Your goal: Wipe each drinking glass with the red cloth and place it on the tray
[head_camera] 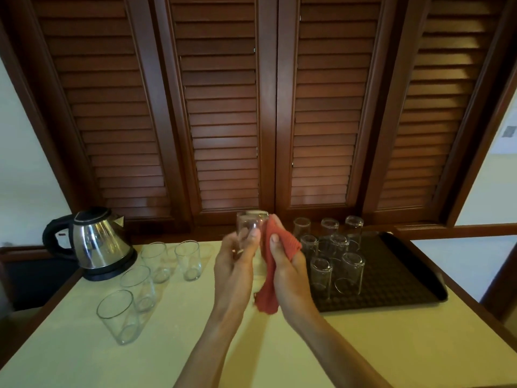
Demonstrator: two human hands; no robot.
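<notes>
My left hand [236, 264] holds a clear drinking glass [250, 222] up over the middle of the table. My right hand [285, 264] grips the red cloth [270, 281] and presses it against the right side of that glass. Several clear glasses [134, 281] stand upright on the table to the left. On the dark tray [400, 275] at the right, several glasses [335, 253] stand upside down in rows.
A steel electric kettle [96, 242] with a black handle stands at the back left of the pale table [195, 345]. Dark wooden louvred shutters [223, 121] rise right behind the table. The right half of the tray holds no glasses.
</notes>
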